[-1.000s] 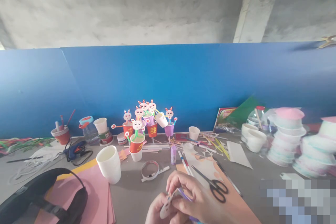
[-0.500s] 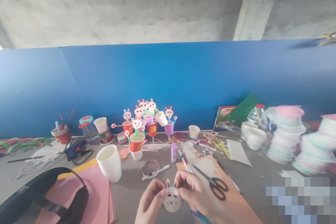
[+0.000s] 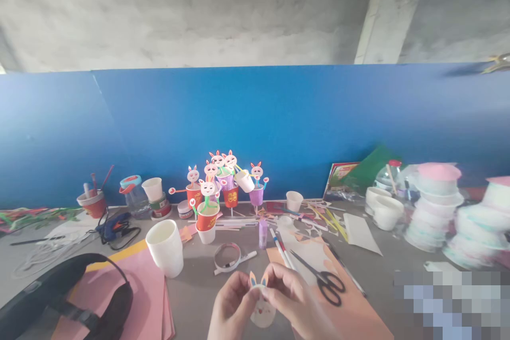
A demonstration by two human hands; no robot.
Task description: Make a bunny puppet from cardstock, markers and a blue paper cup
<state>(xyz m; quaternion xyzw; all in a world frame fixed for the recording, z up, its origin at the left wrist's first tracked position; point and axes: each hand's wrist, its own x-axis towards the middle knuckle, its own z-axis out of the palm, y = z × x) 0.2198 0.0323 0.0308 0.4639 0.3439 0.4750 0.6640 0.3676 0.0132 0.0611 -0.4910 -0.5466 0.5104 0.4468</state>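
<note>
A round white paper bunny face [image 3: 263, 316] with upright orange ears, blue inside, is held between my two hands near the bottom centre. My left hand [image 3: 234, 303] pinches it from the left, thumb over the upper face. My right hand [image 3: 289, 295] grips it from the right, its thumb also on the face just below the ears. Both thumbs cover the eye area; the mouth and cheeks show beneath. Right of my hands, black-handled scissors [image 3: 329, 282] lie on an orange paper sheet [image 3: 358, 308]. Ahead are a roll of tape [image 3: 227, 257] and a purple glue stick [image 3: 263, 234].
Several finished bunny figures in paper cups [image 3: 207, 218] stand by the blue partition [image 3: 279, 117]. A white cup [image 3: 164, 247], pink paper [image 3: 147, 297] and a black headset-like strap [image 3: 43, 287] are at left. Stacked paper cups [image 3: 434, 212] stand at right; paper scraps lie behind.
Both thumbs have moved inward over the top of the bunny face, covering its eyes. The face and ears sit slightly lower, and the ears stand closer together.
</note>
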